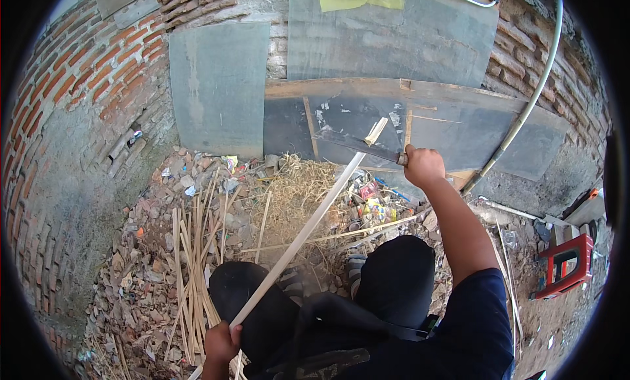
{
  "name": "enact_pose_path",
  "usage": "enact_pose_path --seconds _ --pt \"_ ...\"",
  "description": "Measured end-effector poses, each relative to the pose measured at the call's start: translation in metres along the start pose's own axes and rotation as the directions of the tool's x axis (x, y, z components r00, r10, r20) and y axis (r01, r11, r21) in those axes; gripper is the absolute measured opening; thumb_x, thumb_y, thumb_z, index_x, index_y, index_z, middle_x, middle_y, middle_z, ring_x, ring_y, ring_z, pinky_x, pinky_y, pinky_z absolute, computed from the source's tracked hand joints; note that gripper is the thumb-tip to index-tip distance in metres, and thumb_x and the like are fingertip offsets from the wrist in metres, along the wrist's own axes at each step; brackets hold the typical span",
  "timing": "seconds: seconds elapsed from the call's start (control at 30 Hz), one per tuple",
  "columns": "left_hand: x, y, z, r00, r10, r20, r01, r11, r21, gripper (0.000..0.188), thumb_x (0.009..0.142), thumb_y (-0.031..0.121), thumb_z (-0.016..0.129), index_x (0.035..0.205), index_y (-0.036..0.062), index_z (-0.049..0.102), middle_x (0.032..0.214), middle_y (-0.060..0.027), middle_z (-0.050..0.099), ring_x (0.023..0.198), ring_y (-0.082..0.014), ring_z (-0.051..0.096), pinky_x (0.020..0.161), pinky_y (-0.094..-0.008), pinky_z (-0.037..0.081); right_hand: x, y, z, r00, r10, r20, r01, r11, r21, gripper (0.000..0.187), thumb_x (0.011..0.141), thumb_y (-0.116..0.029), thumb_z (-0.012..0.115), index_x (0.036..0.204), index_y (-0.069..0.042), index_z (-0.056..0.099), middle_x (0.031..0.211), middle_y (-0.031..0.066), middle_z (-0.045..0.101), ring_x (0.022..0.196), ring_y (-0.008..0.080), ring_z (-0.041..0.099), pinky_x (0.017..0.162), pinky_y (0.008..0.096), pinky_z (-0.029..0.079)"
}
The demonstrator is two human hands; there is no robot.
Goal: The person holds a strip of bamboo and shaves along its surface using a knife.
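Observation:
My left hand (222,342) is closed round the lower part of a long pale bamboo strip (295,245). The strip slants up and away to the right, across my left knee. In my right hand (423,167) is the handle of a machete (354,142), its dark blade pointing left. The blade lies across the strip near its far end. Past the blade, a short end piece (375,131) of the strip sticks up. Whether the blade has cut into the strip I cannot tell.
Several loose bamboo strips (190,275) lie on the rubble at left. A heap of shavings (295,190) and litter (377,209) is ahead, before leaning grey panels (220,91). A red stool (564,267) stands at right. A long pole (525,114) leans on the wall.

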State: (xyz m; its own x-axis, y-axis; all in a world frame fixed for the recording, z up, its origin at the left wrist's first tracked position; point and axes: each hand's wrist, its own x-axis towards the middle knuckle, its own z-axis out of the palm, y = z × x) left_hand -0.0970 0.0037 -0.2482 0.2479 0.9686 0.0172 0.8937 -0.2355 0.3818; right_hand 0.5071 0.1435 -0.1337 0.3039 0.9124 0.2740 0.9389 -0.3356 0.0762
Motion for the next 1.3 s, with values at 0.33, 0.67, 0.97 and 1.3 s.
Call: enact_pose_path --seconds 0.33,0.67,0.97,1.3 --pt "-0.005 0.003 -0.001 0.999 -0.023 -0.027 0.023 0.999 -0.026 0.044 0.089 0.037 0.065 0.067 0.0019 0.050 0.059 -0.0232 0.056 0.057 -0.0464 0.059 0.051 -0.0522 0.044 -0.010 -0.025 -0.007 0.993 -0.105 -0.058 0.109 0.992 0.069 0.031 0.088 -0.038 0.063 0.095 -0.009 0.054 0.076 0.0153 0.069 0.071 0.0320 0.070 0.075 0.0427 0.052" --pt "-0.005 0.000 0.004 0.999 -0.012 -0.045 0.010 1.000 -0.030 0.041 0.088 0.034 0.065 0.068 0.0025 0.050 0.057 -0.0223 0.055 0.055 -0.0458 0.058 0.050 -0.0520 0.044 -0.009 -0.032 -0.031 0.993 -0.115 -0.030 0.118 0.986 0.117 0.034 0.090 -0.035 0.063 0.100 -0.004 0.054 0.083 0.0171 0.069 0.079 0.0376 0.069 0.073 0.0483 0.056" --pt "-0.008 -0.003 0.011 0.997 -0.019 -0.070 0.021 1.000 0.021 0.040 0.087 0.035 0.065 0.068 0.0037 0.049 0.057 -0.0213 0.055 0.055 -0.0450 0.058 0.050 -0.0517 0.044 0.014 -0.038 -0.041 0.989 -0.074 0.131 0.073 0.997 0.010 0.022 0.087 -0.019 0.060 0.105 -0.008 0.058 0.089 0.0168 0.070 0.084 0.0369 0.069 0.076 0.0479 0.056" --pt "-0.007 -0.008 0.013 0.998 -0.015 -0.063 0.014 1.000 -0.007 0.040 0.086 0.035 0.066 0.067 0.0045 0.049 0.056 -0.0207 0.054 0.054 -0.0448 0.057 0.051 -0.0519 0.044 0.013 -0.038 -0.016 0.989 -0.090 0.116 0.043 0.932 0.360 0.022 0.083 -0.019 0.062 0.101 -0.007 0.060 0.089 0.0189 0.070 0.089 0.0364 0.068 0.078 0.0474 0.054"
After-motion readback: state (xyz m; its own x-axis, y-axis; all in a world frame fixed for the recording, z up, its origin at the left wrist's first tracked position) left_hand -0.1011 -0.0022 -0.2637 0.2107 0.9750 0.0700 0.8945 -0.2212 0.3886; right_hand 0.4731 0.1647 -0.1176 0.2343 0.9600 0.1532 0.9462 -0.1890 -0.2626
